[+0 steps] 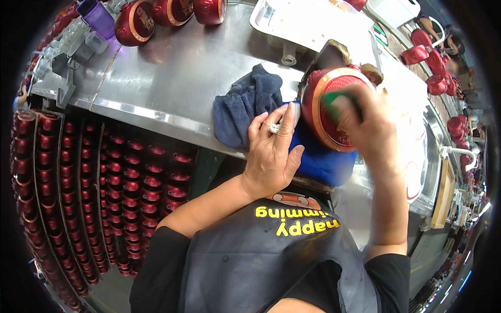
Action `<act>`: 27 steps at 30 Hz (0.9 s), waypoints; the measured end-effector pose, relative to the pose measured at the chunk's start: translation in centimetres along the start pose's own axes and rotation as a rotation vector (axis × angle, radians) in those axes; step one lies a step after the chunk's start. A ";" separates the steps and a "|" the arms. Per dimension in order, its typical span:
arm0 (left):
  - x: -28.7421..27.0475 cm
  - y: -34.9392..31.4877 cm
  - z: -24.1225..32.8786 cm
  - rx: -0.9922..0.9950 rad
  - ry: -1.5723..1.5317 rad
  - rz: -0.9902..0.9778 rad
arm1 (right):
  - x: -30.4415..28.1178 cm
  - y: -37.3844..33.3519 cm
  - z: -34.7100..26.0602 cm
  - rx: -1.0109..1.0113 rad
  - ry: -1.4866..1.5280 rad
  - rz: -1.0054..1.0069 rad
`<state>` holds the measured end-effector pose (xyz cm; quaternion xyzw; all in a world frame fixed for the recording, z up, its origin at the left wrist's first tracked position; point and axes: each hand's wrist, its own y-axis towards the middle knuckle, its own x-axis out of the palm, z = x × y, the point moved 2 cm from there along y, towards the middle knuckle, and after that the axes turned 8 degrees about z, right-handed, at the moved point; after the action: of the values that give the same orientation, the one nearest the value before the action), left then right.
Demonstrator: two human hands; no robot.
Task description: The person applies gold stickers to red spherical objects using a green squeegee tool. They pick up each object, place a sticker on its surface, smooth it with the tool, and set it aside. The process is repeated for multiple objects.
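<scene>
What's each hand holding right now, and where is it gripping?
The right hand grips a green pad pressed on the red pot's base. The left hand lies flat on a blue cloth, gripping nothing.

This looks like a factory finishing line: a long steel surface [172,83] with racks of identical red pots [78,182] stacked beside it, more red pots [151,18] lined along its far edge, and, blurred at right, seemingly other workers [451,47].
</scene>
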<state>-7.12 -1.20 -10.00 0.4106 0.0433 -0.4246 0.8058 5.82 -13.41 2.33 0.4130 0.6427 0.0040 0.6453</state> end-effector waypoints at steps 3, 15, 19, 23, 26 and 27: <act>0.1 -0.5 0.7 0.094 0.009 0.001 | -1.0 -4.2 1.7 0.349 0.294 0.234; 0.3 -0.8 1.4 0.444 0.441 -0.295 | 2.8 -14.6 6.7 0.486 0.346 0.474; 0.9 1.5 2.9 0.643 0.506 -0.381 | 3.0 -14.3 7.0 0.585 0.458 0.496; 2.2 5.0 4.4 0.801 0.446 -0.395 | 3.6 -14.9 7.6 0.643 0.528 0.502; 3.1 8.3 4.6 0.815 0.404 -0.475 | 3.8 -15.3 7.9 0.646 0.490 0.517; 3.6 9.5 4.7 0.808 0.368 -0.426 | 3.9 -15.3 8.1 0.671 0.509 0.514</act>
<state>0.71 -3.95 -2.49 0.7405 0.0999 -0.4833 0.4562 5.25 -25.67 -10.46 0.7291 0.6230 0.0564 0.2775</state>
